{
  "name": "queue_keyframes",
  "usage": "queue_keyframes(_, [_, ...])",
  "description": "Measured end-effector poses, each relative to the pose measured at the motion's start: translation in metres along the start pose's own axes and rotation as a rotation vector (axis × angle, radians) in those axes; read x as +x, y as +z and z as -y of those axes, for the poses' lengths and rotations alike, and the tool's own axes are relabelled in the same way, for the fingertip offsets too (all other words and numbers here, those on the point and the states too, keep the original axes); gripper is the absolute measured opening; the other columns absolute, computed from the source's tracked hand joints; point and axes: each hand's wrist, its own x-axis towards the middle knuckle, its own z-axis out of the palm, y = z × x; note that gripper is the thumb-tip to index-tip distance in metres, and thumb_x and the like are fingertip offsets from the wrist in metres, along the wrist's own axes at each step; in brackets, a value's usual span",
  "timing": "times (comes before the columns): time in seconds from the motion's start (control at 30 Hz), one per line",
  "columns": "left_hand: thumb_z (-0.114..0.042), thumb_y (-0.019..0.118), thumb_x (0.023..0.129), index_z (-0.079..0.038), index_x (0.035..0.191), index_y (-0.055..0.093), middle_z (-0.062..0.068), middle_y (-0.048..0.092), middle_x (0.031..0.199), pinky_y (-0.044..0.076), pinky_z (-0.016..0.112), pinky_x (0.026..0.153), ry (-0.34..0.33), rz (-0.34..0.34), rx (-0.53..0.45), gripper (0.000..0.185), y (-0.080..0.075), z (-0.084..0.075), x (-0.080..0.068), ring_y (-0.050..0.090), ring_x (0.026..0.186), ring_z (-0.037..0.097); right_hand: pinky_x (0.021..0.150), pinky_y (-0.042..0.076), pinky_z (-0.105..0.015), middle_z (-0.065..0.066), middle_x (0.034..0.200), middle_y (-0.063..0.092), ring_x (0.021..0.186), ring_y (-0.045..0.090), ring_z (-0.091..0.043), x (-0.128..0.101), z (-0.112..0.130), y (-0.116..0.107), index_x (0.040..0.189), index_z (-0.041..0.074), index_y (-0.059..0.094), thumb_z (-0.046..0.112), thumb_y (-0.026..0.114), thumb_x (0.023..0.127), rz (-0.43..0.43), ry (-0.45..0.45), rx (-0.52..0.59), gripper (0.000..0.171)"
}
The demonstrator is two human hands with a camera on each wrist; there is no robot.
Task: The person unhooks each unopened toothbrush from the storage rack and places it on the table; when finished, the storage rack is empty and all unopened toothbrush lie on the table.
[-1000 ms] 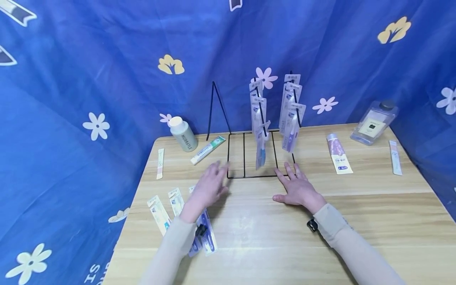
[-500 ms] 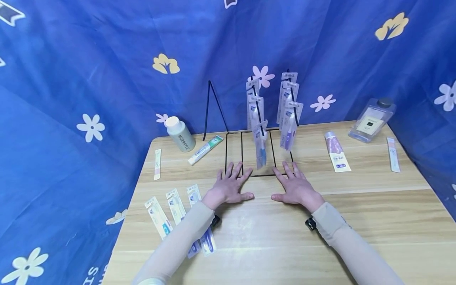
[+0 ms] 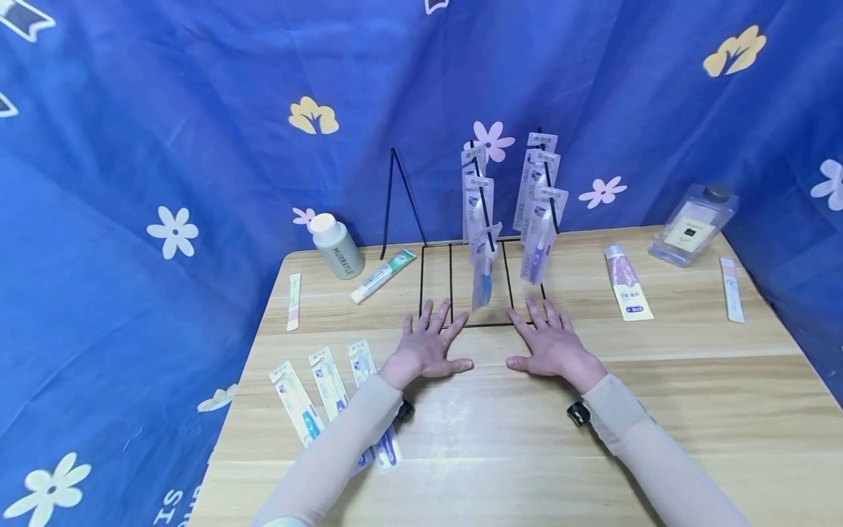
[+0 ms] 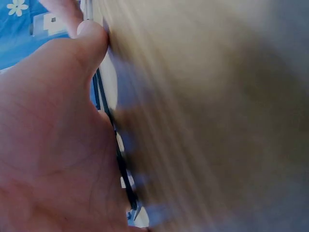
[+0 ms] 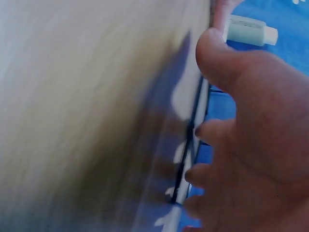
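In the head view, my left hand [image 3: 426, 350] lies with fingers spread at the front wire of a black display rack [image 3: 487, 325], its fingertips reaching over the left part. My right hand [image 3: 555, 348] mirrors it at the front right corner, thumb pointing inward. Neither holds anything. Both wrist views show straight fingers close to the tabletop. Packaged toothbrushes hang in two rows from the rack's hooks, a left row [image 3: 478, 208] and a right row [image 3: 541, 241]. Left of my left forearm lie three more packaged toothbrushes [image 3: 298, 404], partly covered by the sleeve.
A grey-green bottle [image 3: 342, 252] and a green-and-white toothpaste tube [image 3: 383, 277] are left of the rack. To its right are a purple-and-white tube [image 3: 627, 284] and a clear bottle [image 3: 688, 228]. Thin sachets lie far left [image 3: 293, 301] and far right [image 3: 732, 290]. A blue curtain hangs behind.
My left hand has moved right from beside the rack's left edge and settled with fingers spread at its front wire. My right hand has stayed in place.
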Motion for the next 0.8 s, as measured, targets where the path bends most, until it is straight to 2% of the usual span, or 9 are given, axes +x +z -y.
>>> queue_keyframes(0.1, [-0.087, 0.038, 0.087, -0.042, 0.163, -0.001, 0.003, -0.013, 0.173, 0.012, 0.067, 0.124, 0.003, 0.019, -0.003, 0.096, -0.002, -0.001, 0.000, -0.007, 0.159, 0.037, 0.122, 0.018, -0.068, -0.027, 0.165, 0.024, 0.152, 0.022, -0.052, -0.001, 0.005, -0.007, 0.161, 0.011, 0.028, 0.050, 0.072, 0.090, -0.142, -0.039, 0.075, 0.092])
queue_keyframes(0.2, [-0.087, 0.039, 0.087, -0.042, 0.163, -0.001, 0.003, -0.013, 0.173, 0.012, 0.067, 0.124, 0.000, 0.030, -0.001, 0.096, -0.004, -0.001, 0.000, -0.007, 0.159, 0.037, 0.117, 0.033, -0.065, -0.024, 0.157, 0.042, 0.142, 0.043, -0.048, -0.001, 0.017, -0.022, 0.155, 0.006, 0.039, 0.035, 0.075, 0.091, -0.332, -0.101, 0.243, 0.080])
queue_keyframes(0.27, [-0.087, 0.038, 0.087, -0.042, 0.162, -0.003, 0.003, -0.014, 0.172, 0.011, 0.067, 0.124, -0.006, 0.036, 0.002, 0.097, -0.005, -0.001, 0.000, -0.008, 0.159, 0.037, 0.114, 0.040, -0.061, -0.020, 0.156, 0.047, 0.139, 0.049, -0.044, 0.001, 0.026, -0.032, 0.153, 0.006, 0.041, 0.026, 0.076, 0.091, -0.436, -0.152, 0.398, 0.074])
queue_keyframes(0.33, [-0.088, 0.038, 0.086, -0.043, 0.162, -0.004, 0.003, -0.016, 0.172, 0.012, 0.067, 0.124, -0.011, 0.043, 0.004, 0.098, -0.005, 0.000, 0.000, -0.009, 0.159, 0.036, 0.115, 0.040, -0.059, -0.016, 0.159, 0.044, 0.143, 0.046, -0.040, 0.006, 0.035, -0.042, 0.154, 0.008, 0.039, 0.019, 0.076, 0.091, -0.498, -0.197, 0.578, 0.074])
queue_keyframes(0.47, [-0.089, 0.036, 0.085, -0.044, 0.161, -0.007, 0.001, -0.018, 0.172, 0.012, 0.068, 0.124, -0.014, 0.053, 0.001, 0.098, -0.006, 0.001, 0.000, -0.011, 0.159, 0.035, 0.119, 0.037, -0.054, -0.015, 0.156, 0.046, 0.146, 0.043, -0.034, 0.020, 0.049, -0.056, 0.155, 0.009, 0.036, 0.009, 0.075, 0.091, -0.543, -0.256, 0.904, 0.075])
queue_keyframes(0.53, [-0.089, 0.036, 0.085, -0.044, 0.161, -0.006, 0.001, -0.017, 0.172, 0.012, 0.068, 0.124, -0.011, 0.053, -0.004, 0.098, -0.006, 0.001, 0.000, -0.011, 0.159, 0.035, 0.118, 0.039, -0.053, -0.018, 0.150, 0.052, 0.141, 0.049, -0.034, 0.027, 0.054, -0.061, 0.154, 0.007, 0.038, 0.006, 0.074, 0.092, -0.545, -0.256, 0.995, 0.072])
queue_keyframes(0.6, [-0.089, 0.037, 0.086, -0.044, 0.161, -0.006, 0.001, -0.017, 0.172, 0.012, 0.068, 0.124, -0.008, 0.051, -0.008, 0.098, -0.006, 0.001, 0.000, -0.010, 0.159, 0.036, 0.115, 0.043, -0.050, -0.022, 0.142, 0.058, 0.133, 0.056, -0.035, 0.033, 0.057, -0.066, 0.151, 0.004, 0.041, 0.005, 0.073, 0.092, -0.541, -0.245, 1.031, 0.067])
queue_keyframes(0.67, [-0.088, 0.038, 0.086, -0.044, 0.161, -0.006, 0.001, -0.017, 0.172, 0.012, 0.068, 0.124, -0.009, 0.053, -0.011, 0.098, -0.006, 0.000, 0.000, -0.010, 0.159, 0.035, 0.110, 0.049, -0.046, -0.024, 0.132, 0.064, 0.123, 0.062, -0.033, 0.037, 0.060, -0.069, 0.141, -0.001, 0.049, 0.005, 0.073, 0.092, -0.543, -0.246, 1.035, 0.055])
queue_keyframes(0.8, [-0.089, 0.037, 0.085, -0.045, 0.161, -0.005, 0.001, -0.017, 0.172, 0.012, 0.068, 0.124, -0.015, 0.063, -0.013, 0.098, -0.006, -0.001, 0.001, -0.011, 0.159, 0.035, 0.094, 0.056, -0.028, -0.027, 0.112, 0.071, 0.100, 0.069, -0.013, 0.037, 0.065, -0.074, 0.118, -0.007, 0.063, 0.004, 0.071, 0.092, -0.564, -0.255, 1.031, 0.029])
